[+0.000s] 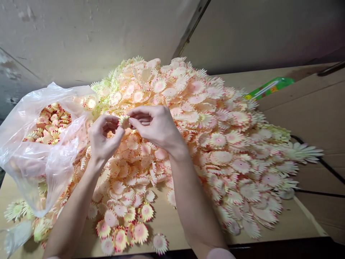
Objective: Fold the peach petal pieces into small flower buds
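Note:
Between my two hands is a small cream artificial flower petal piece [124, 122] with a fringed edge. My left hand [105, 133] pinches its left side with thumb and fingertips. On the other side my right hand [155, 126] grips it the same way, fingers curled in. Both hands hover over a large heap of petal pieces [218, 140], pale pink and cream with fringed, red-tipped edges. Several loose petal pieces [140, 232] lie flat on the table below my wrists. The tabletop [168, 223] is light wood.
At the left stands an open translucent plastic bag [29, 158] with several curled, red-tipped petal pieces [52, 124] inside. A green packet [272, 88] lies at the back right, near cardboard [304, 108] and a black cable [332, 171]. A wall [81, 39] rises behind the heap.

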